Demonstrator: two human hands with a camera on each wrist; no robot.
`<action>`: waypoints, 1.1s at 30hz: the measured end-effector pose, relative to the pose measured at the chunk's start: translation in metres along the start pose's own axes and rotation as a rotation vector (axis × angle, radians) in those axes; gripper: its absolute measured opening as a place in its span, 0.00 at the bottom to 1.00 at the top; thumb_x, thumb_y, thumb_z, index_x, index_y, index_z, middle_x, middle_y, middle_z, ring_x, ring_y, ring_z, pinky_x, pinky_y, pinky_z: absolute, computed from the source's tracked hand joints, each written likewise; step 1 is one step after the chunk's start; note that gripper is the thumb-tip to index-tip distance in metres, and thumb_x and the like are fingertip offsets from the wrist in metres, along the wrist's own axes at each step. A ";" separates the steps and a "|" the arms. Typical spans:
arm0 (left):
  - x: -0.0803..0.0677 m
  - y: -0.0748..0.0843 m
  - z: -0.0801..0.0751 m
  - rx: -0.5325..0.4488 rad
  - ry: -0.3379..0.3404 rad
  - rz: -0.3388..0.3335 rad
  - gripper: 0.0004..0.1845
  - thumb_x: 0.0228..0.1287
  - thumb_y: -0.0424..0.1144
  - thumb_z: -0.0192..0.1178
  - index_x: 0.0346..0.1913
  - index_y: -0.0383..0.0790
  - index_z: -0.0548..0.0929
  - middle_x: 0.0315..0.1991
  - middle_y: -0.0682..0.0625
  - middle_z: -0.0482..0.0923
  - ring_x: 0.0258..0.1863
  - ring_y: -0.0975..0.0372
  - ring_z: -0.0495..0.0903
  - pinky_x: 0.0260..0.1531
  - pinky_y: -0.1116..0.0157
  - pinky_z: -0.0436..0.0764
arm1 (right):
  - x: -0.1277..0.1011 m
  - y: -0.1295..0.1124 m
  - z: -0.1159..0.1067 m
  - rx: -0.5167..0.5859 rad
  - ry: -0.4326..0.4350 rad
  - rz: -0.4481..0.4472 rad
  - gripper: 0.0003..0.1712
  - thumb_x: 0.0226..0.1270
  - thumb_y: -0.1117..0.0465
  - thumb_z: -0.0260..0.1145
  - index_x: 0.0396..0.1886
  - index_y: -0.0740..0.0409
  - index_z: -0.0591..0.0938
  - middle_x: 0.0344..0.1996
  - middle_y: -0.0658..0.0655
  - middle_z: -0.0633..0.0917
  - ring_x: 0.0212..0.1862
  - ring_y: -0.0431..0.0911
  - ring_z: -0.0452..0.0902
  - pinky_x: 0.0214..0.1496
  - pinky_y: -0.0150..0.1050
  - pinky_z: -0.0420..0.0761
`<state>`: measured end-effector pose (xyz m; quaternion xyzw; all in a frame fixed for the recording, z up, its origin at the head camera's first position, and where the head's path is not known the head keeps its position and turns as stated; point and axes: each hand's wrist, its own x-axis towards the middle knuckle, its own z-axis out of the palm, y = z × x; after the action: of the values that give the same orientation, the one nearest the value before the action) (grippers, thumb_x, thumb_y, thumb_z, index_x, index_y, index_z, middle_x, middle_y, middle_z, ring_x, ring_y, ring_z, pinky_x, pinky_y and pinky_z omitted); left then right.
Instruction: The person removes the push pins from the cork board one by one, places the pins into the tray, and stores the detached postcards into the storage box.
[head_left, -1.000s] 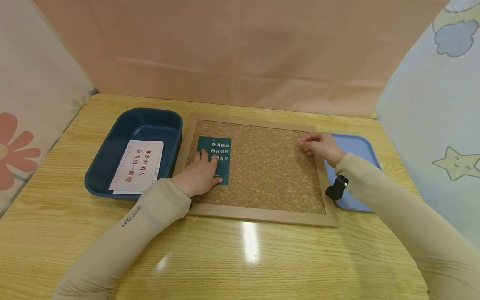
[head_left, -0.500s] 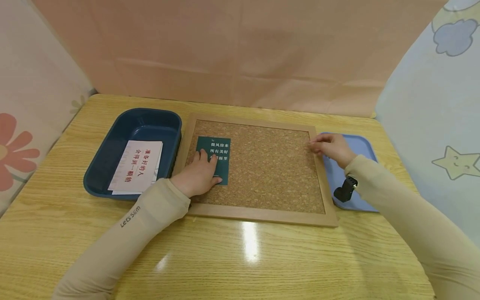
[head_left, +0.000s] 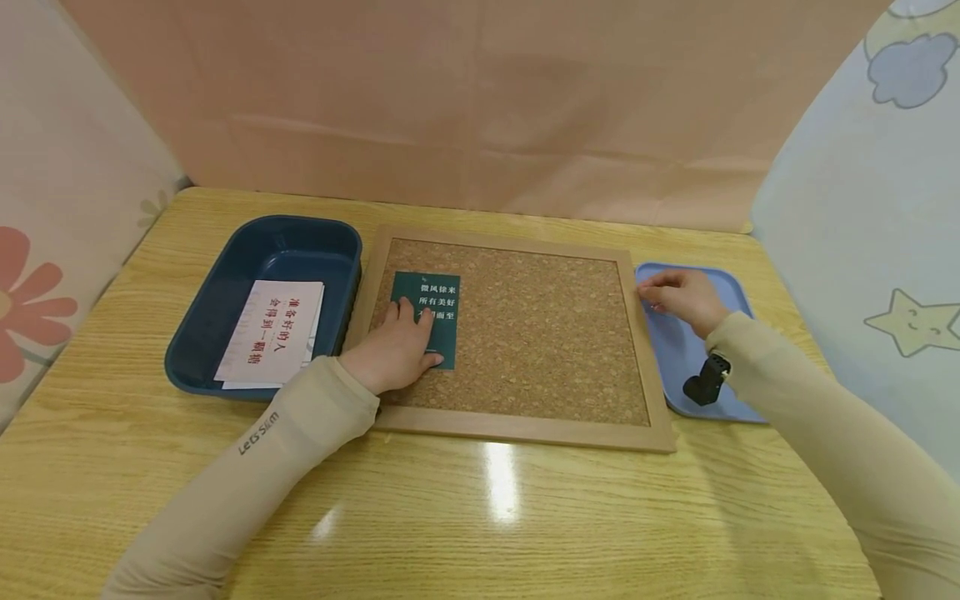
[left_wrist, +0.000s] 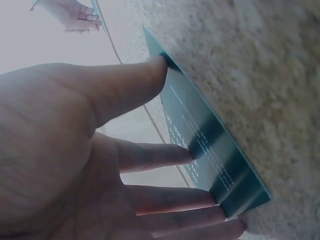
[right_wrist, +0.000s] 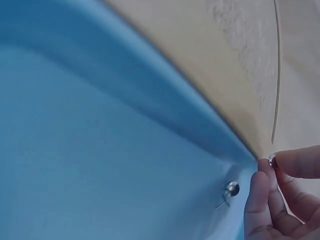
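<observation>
A dark green card with white writing lies at the left of the framed cork board. My left hand rests on it with fingers spread, and in the left wrist view the fingertips touch the green card. Over the far left corner of the blue tray is my right hand. Its thumb and finger pinch a small shiny thumbtack, mostly covered by the fingertips. Another silver thumbtack lies in the tray near that hand.
Left of the board stands a dark blue bin with a pink card on top of other white cards. Board and tray lie side by side on a wooden table. A draped wall rises behind.
My right hand has moved right, from above the cork board's right side to over the blue tray. The left hand has stayed on the green card.
</observation>
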<state>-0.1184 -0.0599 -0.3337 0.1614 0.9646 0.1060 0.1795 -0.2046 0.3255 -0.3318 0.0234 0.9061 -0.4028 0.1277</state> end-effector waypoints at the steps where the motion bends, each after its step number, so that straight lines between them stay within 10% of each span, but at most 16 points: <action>1: 0.000 0.000 0.000 0.001 0.001 0.000 0.36 0.72 0.46 0.53 0.71 0.24 0.55 0.68 0.18 0.47 0.69 0.29 0.48 0.61 0.41 0.67 | 0.000 0.001 -0.001 -0.010 0.001 0.002 0.23 0.71 0.58 0.58 0.54 0.74 0.74 0.29 0.35 0.78 0.34 0.29 0.75 0.39 0.28 0.78; 33: 0.000 0.000 0.000 0.008 0.006 0.009 0.36 0.72 0.46 0.53 0.70 0.23 0.56 0.67 0.17 0.47 0.69 0.29 0.49 0.61 0.42 0.67 | 0.005 0.027 -0.017 -0.214 0.044 0.049 0.25 0.69 0.52 0.59 0.53 0.70 0.79 0.30 0.37 0.81 0.31 0.31 0.73 0.36 0.29 0.74</action>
<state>-0.1189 -0.0601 -0.3342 0.1659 0.9649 0.1033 0.1754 -0.2094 0.3559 -0.3421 0.0409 0.9456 -0.2998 0.1193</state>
